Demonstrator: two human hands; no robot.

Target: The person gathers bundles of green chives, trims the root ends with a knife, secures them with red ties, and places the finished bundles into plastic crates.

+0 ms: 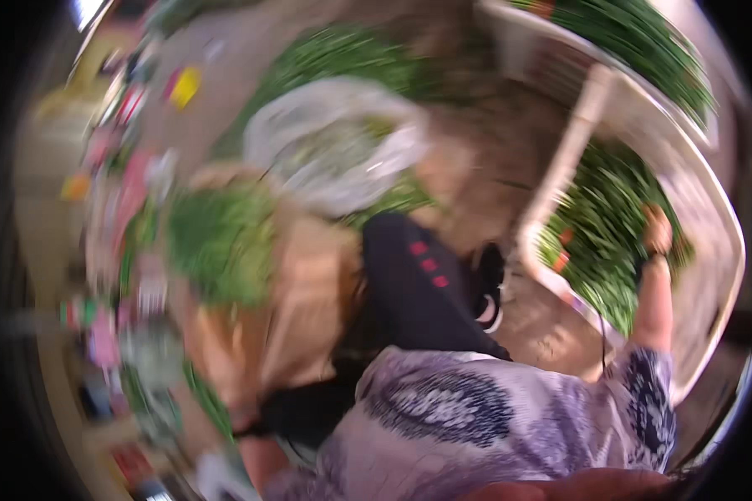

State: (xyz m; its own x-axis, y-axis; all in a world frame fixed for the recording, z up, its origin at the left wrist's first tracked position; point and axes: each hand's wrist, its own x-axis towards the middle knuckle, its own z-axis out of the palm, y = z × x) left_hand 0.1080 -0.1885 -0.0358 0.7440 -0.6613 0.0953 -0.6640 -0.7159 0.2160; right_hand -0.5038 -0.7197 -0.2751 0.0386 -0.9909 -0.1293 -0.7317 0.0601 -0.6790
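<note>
Yellow item (185,87) on floor, upper left; pink item (134,192), orange item (75,186) (both blurred) along left side.

Two white crates (710,242) (518,50) of greens (614,209), one translucent plastic bag (267,138) and one brown box (313,292).

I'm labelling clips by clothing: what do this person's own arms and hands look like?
The right sleeve is short, pale lilac with dark patterned patches. A dark wristband sits below the ungloved right hand. The left hand is blurred; something dark crosses its wrist.
</note>
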